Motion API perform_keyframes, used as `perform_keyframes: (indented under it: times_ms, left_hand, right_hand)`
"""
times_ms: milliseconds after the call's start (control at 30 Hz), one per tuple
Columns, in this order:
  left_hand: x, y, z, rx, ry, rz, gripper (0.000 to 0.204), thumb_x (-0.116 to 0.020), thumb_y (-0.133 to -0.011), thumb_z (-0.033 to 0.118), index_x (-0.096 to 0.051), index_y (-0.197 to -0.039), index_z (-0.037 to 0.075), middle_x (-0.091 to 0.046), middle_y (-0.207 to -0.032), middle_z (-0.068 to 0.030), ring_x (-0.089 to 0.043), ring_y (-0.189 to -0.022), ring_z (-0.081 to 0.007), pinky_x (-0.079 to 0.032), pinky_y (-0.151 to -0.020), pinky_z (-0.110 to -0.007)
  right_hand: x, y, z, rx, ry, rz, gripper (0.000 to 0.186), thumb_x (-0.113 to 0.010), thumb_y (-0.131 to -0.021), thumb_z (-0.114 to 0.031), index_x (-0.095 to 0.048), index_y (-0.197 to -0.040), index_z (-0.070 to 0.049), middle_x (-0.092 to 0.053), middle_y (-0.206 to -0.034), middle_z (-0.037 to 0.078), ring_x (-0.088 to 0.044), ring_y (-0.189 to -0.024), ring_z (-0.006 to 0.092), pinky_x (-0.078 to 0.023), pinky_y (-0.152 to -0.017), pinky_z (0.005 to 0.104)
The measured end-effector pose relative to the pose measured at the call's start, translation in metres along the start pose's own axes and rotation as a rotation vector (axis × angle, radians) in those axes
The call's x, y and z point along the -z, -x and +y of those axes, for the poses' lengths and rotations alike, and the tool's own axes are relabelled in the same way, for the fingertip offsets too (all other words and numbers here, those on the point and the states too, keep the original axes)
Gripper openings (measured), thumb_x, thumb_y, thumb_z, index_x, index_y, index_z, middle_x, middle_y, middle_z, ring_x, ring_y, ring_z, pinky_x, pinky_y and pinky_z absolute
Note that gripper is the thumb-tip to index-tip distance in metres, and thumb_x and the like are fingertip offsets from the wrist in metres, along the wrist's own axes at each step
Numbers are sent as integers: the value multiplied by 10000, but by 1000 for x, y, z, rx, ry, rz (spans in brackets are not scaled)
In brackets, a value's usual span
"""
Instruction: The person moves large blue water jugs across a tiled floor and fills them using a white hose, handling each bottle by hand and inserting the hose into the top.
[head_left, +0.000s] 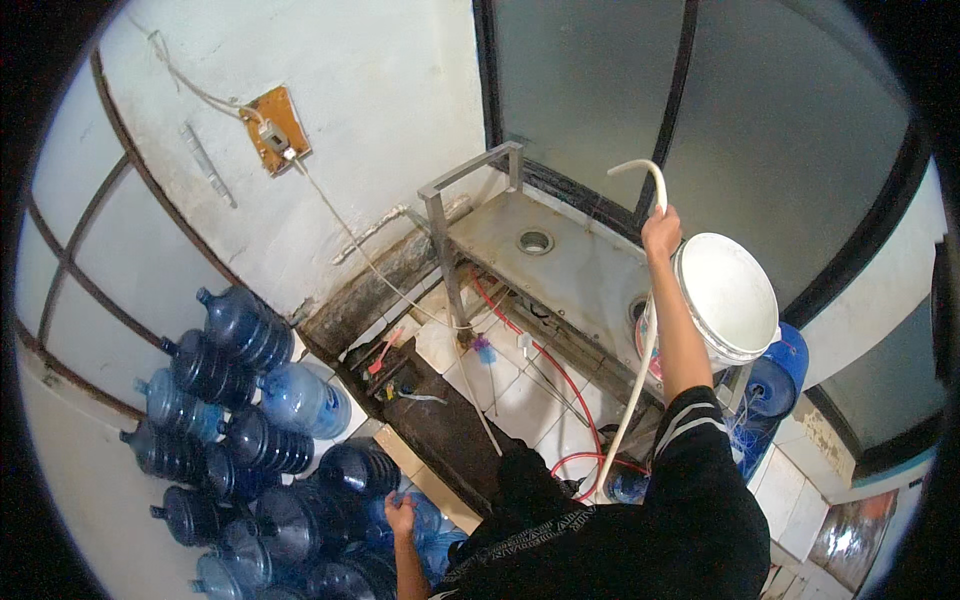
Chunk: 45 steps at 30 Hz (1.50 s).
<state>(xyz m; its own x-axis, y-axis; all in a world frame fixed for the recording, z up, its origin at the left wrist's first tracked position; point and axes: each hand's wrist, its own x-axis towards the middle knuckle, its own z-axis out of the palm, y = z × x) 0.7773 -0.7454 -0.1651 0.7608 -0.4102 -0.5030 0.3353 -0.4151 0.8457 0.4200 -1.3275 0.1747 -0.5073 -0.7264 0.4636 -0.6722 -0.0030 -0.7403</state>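
My right hand [661, 232] is closed around a cream-coloured hose [640, 375], holding it up beside a large white bucket [728, 292]. The free end of the hose curves over to the left above the metal stand; its lower length hangs along my forearm toward the floor. The bucket sits at the right end of the stand [590, 245], and its pale inside shows. Low at my left side, my left hand [400, 515] has its fingers slightly bent and apart, with nothing visible in it. Nearest to it are large blue water bottles [362, 468].
Several more blue bottles [300, 400] crowd the floor at left. A red hose [570, 375] and a cable run over white tiles under the stand. A dark trough [440, 425] lies before me. Blue containers [775, 372] stand at right. A plug hangs on an orange wall board [275, 130].
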Motion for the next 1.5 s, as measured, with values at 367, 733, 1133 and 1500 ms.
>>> perform_keyframes:
  times_ms: [367,733,1133,1500]
  left_hand:
    - [-64,-99,65,62,39,-142,443,-619,-770,151,-398,-1133,25,-553,-845,-119,-617,-646,-212,-436,-420,-271]
    - [-253,-218,232,-220,-84,-378,369,-598,-811,157,-444,-1105,-5,-583,-866,-90,-595,-701,-161,-466,-546,-261]
    - [-359,-336,361,-139,-132,-381,315,-569,-836,185,-479,-1066,-11,-586,-837,-57,-605,-675,-130,-431,-497,-222]
    - [-504,-573,435,33,-282,-673,404,-603,-808,258,-489,-1070,-28,-601,-763,-113,-589,-539,-189,-427,-409,-278]
  right_hand:
    - [-62,25,85,-164,128,-26,230,-484,-842,-224,-570,-978,-61,-604,-820,224,-572,-788,404,-421,-695,484]
    - [-173,37,172,-381,411,-226,225,-481,-854,-257,-562,-979,-89,-611,-798,205,-594,-768,379,-455,-656,477]
    - [-228,29,233,-387,526,-281,337,-426,-878,-273,-463,-1144,-70,-577,-934,228,-567,-849,395,-455,-702,467]
    - [-200,102,171,-337,832,67,572,-557,-757,-285,-372,-1260,-84,-490,-1067,217,-461,-999,399,-399,-809,467]
